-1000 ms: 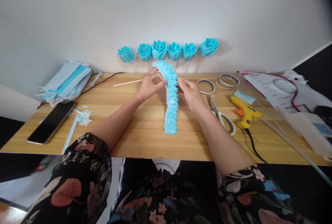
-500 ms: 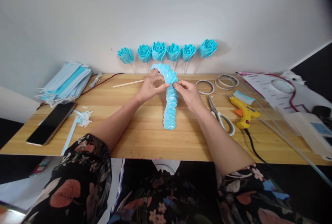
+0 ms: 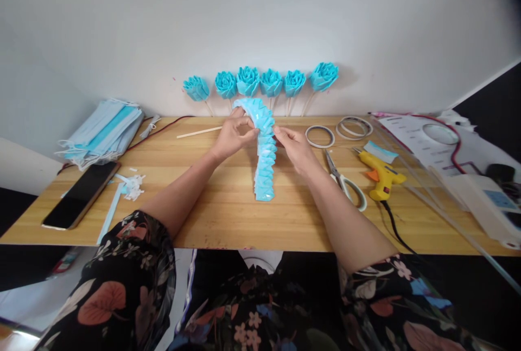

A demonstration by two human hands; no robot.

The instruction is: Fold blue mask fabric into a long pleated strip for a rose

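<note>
A long blue pleated strip (image 3: 265,169) of thin, shiny mask-like fabric hangs in a curve between my hands over the table's middle. Its far end bends to the left, and its lower end reaches down toward the front. My left hand (image 3: 233,134) grips its upper part from the left, thumb toward me, some fingers hidden behind it. From the right, my right hand (image 3: 295,147) pinches the strip's edge between thumb and fingers. A thin wooden stick (image 3: 199,132) lies just left of my left hand.
Several blue fabric roses (image 3: 248,81) on sticks lean against the wall. Masks (image 3: 103,128), a phone (image 3: 81,193) and scraps (image 3: 132,185) lie left. Tape rolls (image 3: 319,136), scissors (image 3: 345,183), a yellow glue gun (image 3: 381,174) and a white device (image 3: 486,204) lie right.
My right fingertips have shifted slightly up along the strip's edge. My left thumb has moved a little to the left. Both hands keep hold of the strip.
</note>
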